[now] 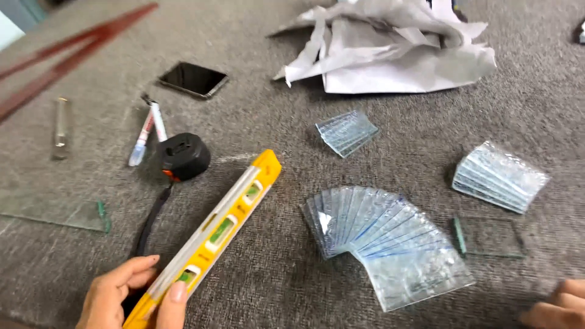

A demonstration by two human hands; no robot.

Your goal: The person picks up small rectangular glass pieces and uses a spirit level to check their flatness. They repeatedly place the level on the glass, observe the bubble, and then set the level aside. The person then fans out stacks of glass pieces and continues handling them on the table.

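From my head camera, my left hand (125, 295) has its grip wrapped around the near end of a yellow level (210, 234), thumb on top and fingers behind it. The level's long axis runs diagonally, away from my grip, up and to the right, its far tip resting on the grey worktop (280, 122). Its near end is cut off by the bottom edge.

Just beyond my grip, left of the level, lies a black tape measure (183, 156) with its strap trailing back toward my hand. Farther off sit two markers (148, 131) and a dark phone (193, 79). A flat glass pane (52, 212) lies off to the left.

To the right of the level is a fanned row of small glass pieces (381, 234), with a smaller stack (346, 132) beyond it and another stack (498, 176) farther right. Crumpled white paper (396, 52) lies far off.

My right hand (557, 307) shows only partly at the bottom right corner; I cannot tell its grip.
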